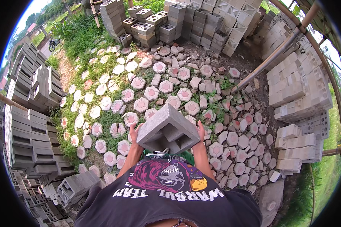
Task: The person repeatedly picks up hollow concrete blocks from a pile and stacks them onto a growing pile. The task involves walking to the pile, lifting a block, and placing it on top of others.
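Note:
A grey concrete block (pixel 166 117) is held up in front of my waist, with a triangular hollow and a diagonal web showing on the side toward me. My left hand (pixel 134 132) grips its left corner, the thumb and fingers pressed to the outer face. On the opposite corner, my right hand (pixel 201 131) is closed in the same way. The block is tilted, and its underside is hidden from view. Both forearms reach forward from beside my dark printed shirt (pixel 166 200).
Hexagonal pavers (pixel 166 86) lie over grass and rubble. Hollow block stacks (pixel 147 28) stand at the back, more block stacks (pixel 30 140) at left, and pale blocks (pixel 291 83) at right. A slanting bamboo pole (pixel 267 62) meets the ground at right. Hollow blocks (pixel 74 187) sit near me, lower left.

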`<state>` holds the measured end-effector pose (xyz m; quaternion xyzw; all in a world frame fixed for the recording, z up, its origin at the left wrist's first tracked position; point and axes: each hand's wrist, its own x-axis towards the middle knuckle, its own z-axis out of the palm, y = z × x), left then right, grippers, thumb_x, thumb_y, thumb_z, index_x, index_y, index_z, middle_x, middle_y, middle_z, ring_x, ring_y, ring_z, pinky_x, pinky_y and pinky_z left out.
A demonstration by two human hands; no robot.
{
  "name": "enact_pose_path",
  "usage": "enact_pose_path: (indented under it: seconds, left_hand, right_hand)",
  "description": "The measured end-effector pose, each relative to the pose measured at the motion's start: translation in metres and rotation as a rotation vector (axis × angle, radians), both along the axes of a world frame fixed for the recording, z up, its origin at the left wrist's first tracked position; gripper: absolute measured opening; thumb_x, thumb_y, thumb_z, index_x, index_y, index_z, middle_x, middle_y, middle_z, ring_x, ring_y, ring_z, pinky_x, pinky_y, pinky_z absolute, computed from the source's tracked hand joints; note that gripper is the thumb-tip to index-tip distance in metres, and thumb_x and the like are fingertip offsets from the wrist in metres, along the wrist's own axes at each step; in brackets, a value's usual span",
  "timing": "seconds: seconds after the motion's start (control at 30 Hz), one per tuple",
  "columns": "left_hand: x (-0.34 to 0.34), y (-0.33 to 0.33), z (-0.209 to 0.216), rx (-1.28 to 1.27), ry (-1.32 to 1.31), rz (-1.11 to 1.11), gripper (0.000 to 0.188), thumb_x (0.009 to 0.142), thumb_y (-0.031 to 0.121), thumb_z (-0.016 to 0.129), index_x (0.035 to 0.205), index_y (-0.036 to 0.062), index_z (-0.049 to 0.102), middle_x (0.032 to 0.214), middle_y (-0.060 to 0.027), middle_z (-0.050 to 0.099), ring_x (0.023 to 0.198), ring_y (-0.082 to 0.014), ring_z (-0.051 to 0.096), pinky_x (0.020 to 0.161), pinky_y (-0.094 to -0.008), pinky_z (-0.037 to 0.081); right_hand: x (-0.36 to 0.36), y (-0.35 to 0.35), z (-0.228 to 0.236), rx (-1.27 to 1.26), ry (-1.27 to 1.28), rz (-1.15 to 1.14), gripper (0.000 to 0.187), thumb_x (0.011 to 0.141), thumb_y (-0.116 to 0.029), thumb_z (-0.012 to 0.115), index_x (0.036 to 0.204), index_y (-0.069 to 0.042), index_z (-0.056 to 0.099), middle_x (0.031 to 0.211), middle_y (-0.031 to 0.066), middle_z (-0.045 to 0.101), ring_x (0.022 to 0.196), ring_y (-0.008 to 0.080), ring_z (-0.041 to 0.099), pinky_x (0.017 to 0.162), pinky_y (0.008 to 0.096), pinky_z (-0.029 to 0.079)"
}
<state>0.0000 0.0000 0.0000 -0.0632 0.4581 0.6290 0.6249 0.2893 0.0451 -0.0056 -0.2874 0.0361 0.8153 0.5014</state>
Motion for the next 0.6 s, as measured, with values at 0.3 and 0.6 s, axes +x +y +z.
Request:
enact_pose_path:
  seconds: [0.3, 0.6]
  left_hand:
    - [-0.004, 0.081, -0.011, -0.018, -0.115, -0.093, 0.058, 0.079, 0.051, 0.049, 0.107, 0.0, 0.057, 0.098, -0.0159, 0.065, 0.084, -0.0301, 0.062, 0.08, -0.0402, 0.049]
    - [-0.033, 0.173, -0.026, -0.036, -0.119, -0.149, 0.059, 0.081, 0.05, 0.046, 0.111, 0.0003, 0.056, 0.099, -0.0158, 0.065, 0.083, -0.0295, 0.062, 0.078, -0.0397, 0.05]
  right_hand:
    - [0.007, 0.07, -0.01, -0.061, 0.084, -0.024, 0.064, 0.09, -0.052, 0.042, 0.112, 0.005, 0.057, 0.106, 0.0192, 0.065, 0.095, 0.0311, 0.063, 0.089, 0.0406, 0.047]
    - [-0.024, 0.156, -0.012, -0.041, 0.036, -0.042, 0.063, 0.09, -0.051, 0.042, 0.116, 0.005, 0.055, 0.111, 0.0194, 0.062, 0.099, 0.0319, 0.061, 0.092, 0.0414, 0.045]
